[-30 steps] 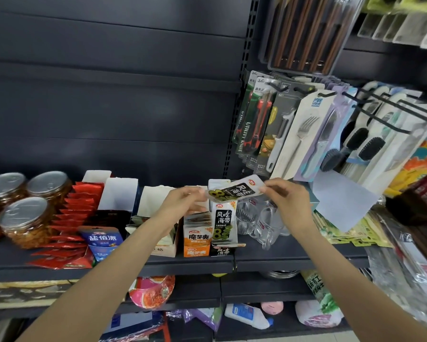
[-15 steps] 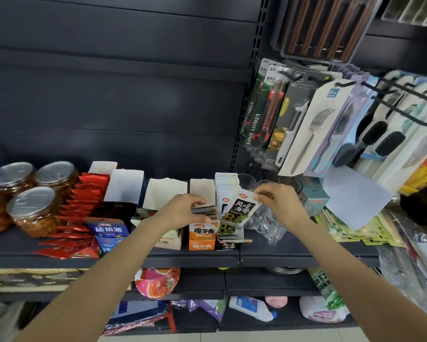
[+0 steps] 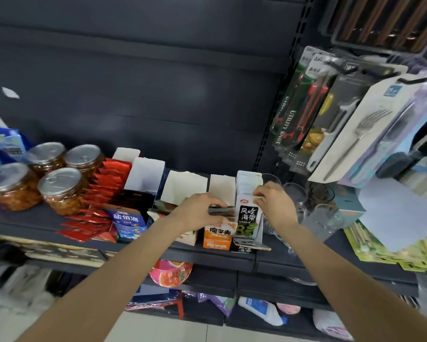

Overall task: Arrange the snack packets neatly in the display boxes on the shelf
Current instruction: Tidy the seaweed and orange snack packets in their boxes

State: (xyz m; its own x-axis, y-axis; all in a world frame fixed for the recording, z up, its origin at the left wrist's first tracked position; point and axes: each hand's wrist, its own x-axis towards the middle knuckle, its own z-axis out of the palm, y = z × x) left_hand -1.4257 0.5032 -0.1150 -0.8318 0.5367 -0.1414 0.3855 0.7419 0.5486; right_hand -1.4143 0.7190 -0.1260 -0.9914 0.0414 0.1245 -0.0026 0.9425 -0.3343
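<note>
- Mostly, the rightmost box [image 3: 247, 245] looked full; my right hand [image 3: 274, 203] pinched the front packet [image 3: 248, 218] upright there.
- My left hand [image 3: 199, 210] gripped dark packets [image 3: 221, 210] above the orange box [image 3: 217, 236], unplaced.
- Red packets [image 3: 89, 224] lay loose on the shelf [image 3: 22, 225].

Dark shelf [image 3: 34, 225]: jars [image 3: 59, 191], display boxes [image 3: 217, 240], possibly glasses [image 3: 316, 215].
</note>
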